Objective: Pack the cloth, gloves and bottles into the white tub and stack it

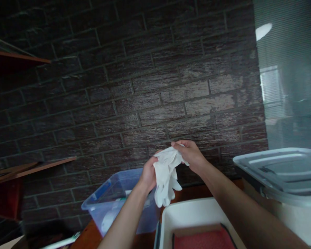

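Observation:
A pair of white gloves (166, 173) hangs between my two hands, fingers pointing down. My left hand (149, 173) is closed on the cuff at the left side. At the upper right, my right hand (190, 154) pinches the other edge of the cuff between thumb and fingers. The gloves hang above the gap between a blue translucent bin (98, 204) and a white bin (189, 206). A red item with dark edging (204, 239) lies in the white bin. Inside the blue bin are some white items, partly hidden by my left forearm.
A lidded container with a grey lid (282, 173) stands at the right. Wooden shelves (41, 169) jut out at the left. A dark brick wall (145, 90) rises behind, meeting a glassy panel (292, 103) on the right. The bins stand on a brown wooden surface (86, 238).

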A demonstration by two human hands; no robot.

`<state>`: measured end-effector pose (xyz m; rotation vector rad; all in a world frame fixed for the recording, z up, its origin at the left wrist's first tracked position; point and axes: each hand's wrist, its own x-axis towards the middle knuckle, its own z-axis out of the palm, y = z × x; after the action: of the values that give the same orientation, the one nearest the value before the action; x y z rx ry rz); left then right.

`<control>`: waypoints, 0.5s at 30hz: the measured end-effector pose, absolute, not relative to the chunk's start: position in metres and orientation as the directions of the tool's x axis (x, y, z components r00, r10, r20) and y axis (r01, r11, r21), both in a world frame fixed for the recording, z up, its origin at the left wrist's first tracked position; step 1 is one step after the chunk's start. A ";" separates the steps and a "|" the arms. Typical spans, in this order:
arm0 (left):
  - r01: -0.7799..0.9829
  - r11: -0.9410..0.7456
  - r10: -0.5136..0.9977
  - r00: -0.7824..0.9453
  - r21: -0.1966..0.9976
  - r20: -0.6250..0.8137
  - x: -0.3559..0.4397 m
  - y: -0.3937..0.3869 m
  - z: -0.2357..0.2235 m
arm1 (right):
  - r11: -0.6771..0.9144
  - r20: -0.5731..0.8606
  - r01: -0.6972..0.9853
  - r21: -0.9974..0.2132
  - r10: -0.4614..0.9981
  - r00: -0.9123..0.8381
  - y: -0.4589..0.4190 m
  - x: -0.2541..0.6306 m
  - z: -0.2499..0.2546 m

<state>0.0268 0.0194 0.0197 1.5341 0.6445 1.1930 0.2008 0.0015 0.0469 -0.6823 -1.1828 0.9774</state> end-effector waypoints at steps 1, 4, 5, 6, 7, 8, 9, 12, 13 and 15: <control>-0.240 -0.303 0.868 0.331 0.922 0.371 0.031 0.017 0.018 | 0.447 0.439 -0.293 -0.845 0.893 0.097 -0.005 0.205 0.050; -0.471 -0.267 0.893 0.207 0.841 0.399 0.037 0.009 0.014 | 0.461 0.440 -0.362 -0.810 0.886 0.144 -0.028 0.213 0.056; -0.508 -0.273 0.899 0.169 0.817 0.405 0.037 0.007 0.012 | 0.464 0.441 -0.373 -0.804 0.885 0.150 -0.036 0.216 0.056; -0.511 -0.290 0.901 0.139 0.809 0.411 0.037 0.005 0.010 | 0.466 0.443 -0.377 -0.801 0.884 0.153 -0.044 0.218 0.055; -0.492 -0.310 0.903 0.116 0.814 0.414 0.035 0.003 0.008 | 0.464 0.443 -0.371 -0.804 0.884 0.147 -0.052 0.221 0.054; -0.459 -0.325 0.906 0.100 0.827 0.412 0.034 0.001 0.006 | 0.460 0.443 -0.355 -0.814 0.887 0.133 -0.060 0.224 0.052; -0.417 -0.333 0.909 0.098 0.846 0.406 0.032 0.000 0.004 | 0.453 0.444 -0.327 -0.829 0.890 0.107 -0.068 0.227 0.050; -0.313 -0.367 0.885 0.174 0.876 0.432 0.029 -0.006 0.000 | 0.432 0.443 -0.191 -0.881 0.896 -0.017 -0.085 0.237 0.041; -0.300 -0.380 0.861 0.231 0.875 0.453 0.030 -0.008 0.000 | 0.430 0.444 -0.160 -0.888 0.894 -0.060 -0.089 0.240 0.038; -0.295 -0.385 0.798 0.370 0.875 0.476 0.032 -0.012 -0.002 | 0.432 0.452 -0.147 -0.890 0.880 -0.148 -0.093 0.245 0.034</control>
<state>0.0319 -0.0120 -0.0023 1.5460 0.4675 1.2620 0.2448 -0.0927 0.0335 -0.6953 -1.4384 1.0325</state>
